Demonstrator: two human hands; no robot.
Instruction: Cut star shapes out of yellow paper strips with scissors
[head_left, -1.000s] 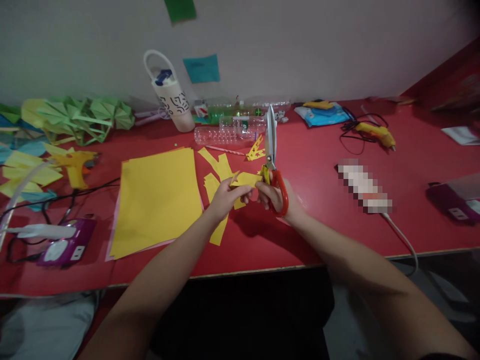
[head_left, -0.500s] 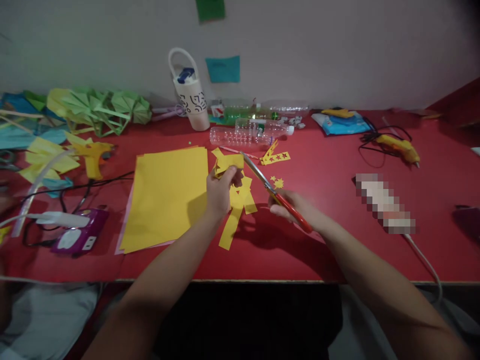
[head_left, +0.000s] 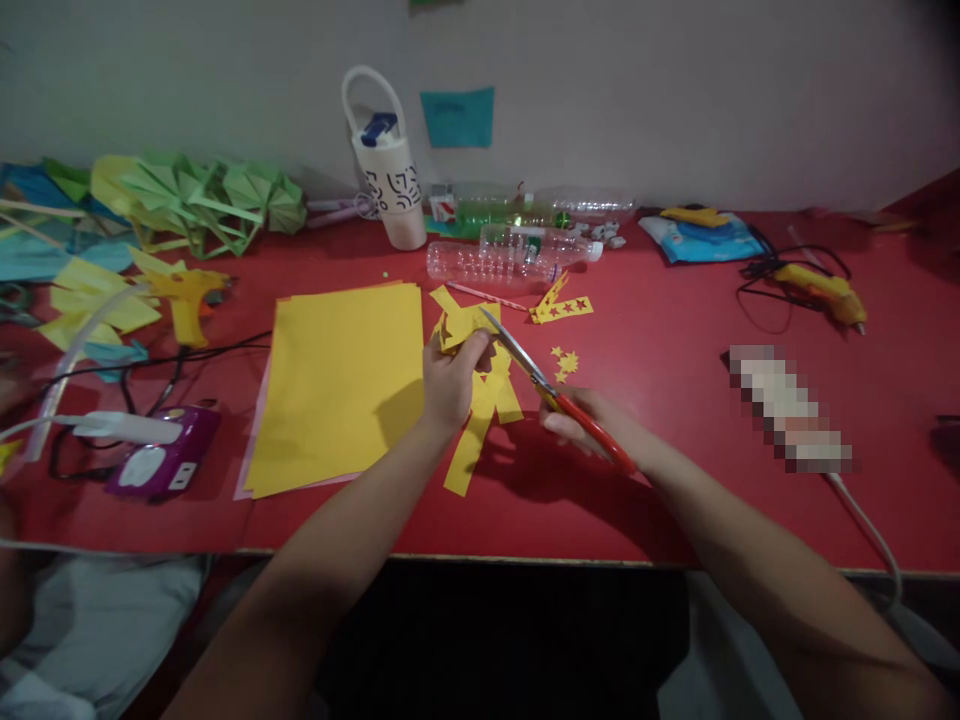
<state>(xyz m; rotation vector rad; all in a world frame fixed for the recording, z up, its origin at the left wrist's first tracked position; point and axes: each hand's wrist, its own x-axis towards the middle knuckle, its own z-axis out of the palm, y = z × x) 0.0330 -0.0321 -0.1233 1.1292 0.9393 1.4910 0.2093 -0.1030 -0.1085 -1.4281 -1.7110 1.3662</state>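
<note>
My left hand [head_left: 452, 378] pinches a piece of yellow paper [head_left: 459, 322] above the table. My right hand [head_left: 581, 418] is wrapped round the red handles of a pair of scissors [head_left: 534, 376]. The scissor blades reach up and left to the paper, with the tips over its right part. Below my left hand lie several yellow paper strips [head_left: 466, 458]. Small yellow paper stars [head_left: 568, 362] lie right of the blades, and behind them is a strip with star-shaped holes [head_left: 566, 310]. A stack of yellow sheets [head_left: 341, 390] lies to the left of my left hand.
Clear plastic bottles [head_left: 495, 265] and a white tumbler [head_left: 394, 190] stand or lie along the wall. Yellow glue guns [head_left: 817, 292] sit on both sides, with cables. A purple power socket [head_left: 169, 455] is at left, near folded paper shapes [head_left: 202, 205]. Part of another person shows at far left.
The scissor blades have come over the paper, where before the tips were at its right edge. The view has shifted slightly, so most things appear a bit further right and higher.
</note>
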